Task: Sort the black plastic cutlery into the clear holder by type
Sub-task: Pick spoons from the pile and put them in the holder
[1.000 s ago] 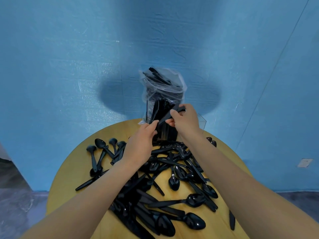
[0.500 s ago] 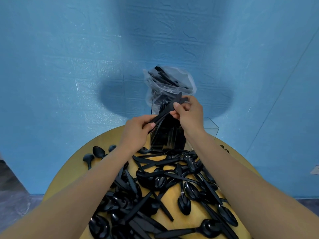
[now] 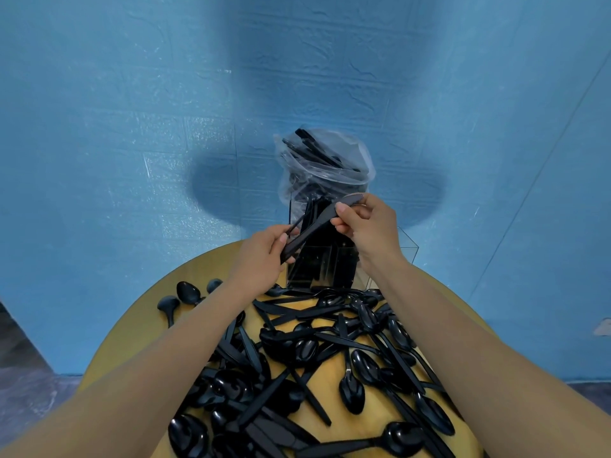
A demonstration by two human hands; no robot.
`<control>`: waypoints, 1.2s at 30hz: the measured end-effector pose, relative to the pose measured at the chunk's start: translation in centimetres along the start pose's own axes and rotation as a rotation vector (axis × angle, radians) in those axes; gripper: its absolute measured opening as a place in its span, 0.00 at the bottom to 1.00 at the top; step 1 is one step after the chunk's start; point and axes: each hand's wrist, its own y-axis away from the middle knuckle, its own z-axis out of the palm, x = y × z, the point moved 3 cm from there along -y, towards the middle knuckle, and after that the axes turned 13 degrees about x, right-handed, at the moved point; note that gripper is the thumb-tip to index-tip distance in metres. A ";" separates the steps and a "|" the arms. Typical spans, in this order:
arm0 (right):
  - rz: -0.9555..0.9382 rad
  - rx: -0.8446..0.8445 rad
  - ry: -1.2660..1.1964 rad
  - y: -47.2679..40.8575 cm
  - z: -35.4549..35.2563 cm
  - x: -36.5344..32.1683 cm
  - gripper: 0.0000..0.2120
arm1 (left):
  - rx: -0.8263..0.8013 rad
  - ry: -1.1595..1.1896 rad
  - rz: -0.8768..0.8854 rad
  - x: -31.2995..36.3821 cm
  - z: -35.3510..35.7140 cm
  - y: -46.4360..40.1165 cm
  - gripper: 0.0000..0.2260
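A black plastic knife (image 3: 314,226) is held slantwise in front of the clear holder (image 3: 408,256). My left hand (image 3: 261,259) grips its lower handle end and my right hand (image 3: 367,223) pinches its upper blade end. The holder stands at the table's far edge, its left compartments dark with upright cutlery, its right side see-through. A heap of black spoons and knives (image 3: 317,355) covers the table between my forearms.
The round wooden table (image 3: 139,322) ends close to a blue wall. A clear plastic bag (image 3: 325,166) with more black cutlery stands behind the holder. Loose spoons (image 3: 186,290) lie at the table's left rim. Grey floor shows at lower left.
Both hands have risen with the knife, from low beside the holder to in front of its upper part. The view has moved closer to the table.
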 end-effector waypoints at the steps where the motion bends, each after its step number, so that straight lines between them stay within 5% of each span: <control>1: 0.000 0.002 -0.006 0.1 -0.1 -0.1 0.06 | -0.007 0.017 -0.030 0.1 0.0 0.1 0.14; 13: -0.029 -0.023 0.010 -0.2 -0.5 -0.9 0.12 | -0.382 0.244 -0.170 0.4 0.6 0.8 0.14; 20: -0.143 0.233 0.106 -2.2 -0.1 -1.0 0.07 | 0.040 -0.201 0.116 -0.6 0.6 -1.3 0.14; 24: -0.325 0.308 0.208 -2.2 0.5 -0.8 0.07 | -0.033 -0.385 0.263 -2.7 1.6 -1.7 0.15; 27: -0.549 0.200 0.384 -1.7 1.8 -0.5 0.08 | -0.025 -0.438 0.348 -3.3 1.8 -1.7 0.15; 31: -0.683 0.053 0.640 -1.3 3.4 1.5 0.09 | -0.009 -0.465 0.394 -3.3 1.7 -1.5 0.15; 36: -1.034 0.103 1.007 -0.6 3.4 3.2 0.08 | -0.043 -0.508 0.374 -3.2 1.6 -1.1 0.18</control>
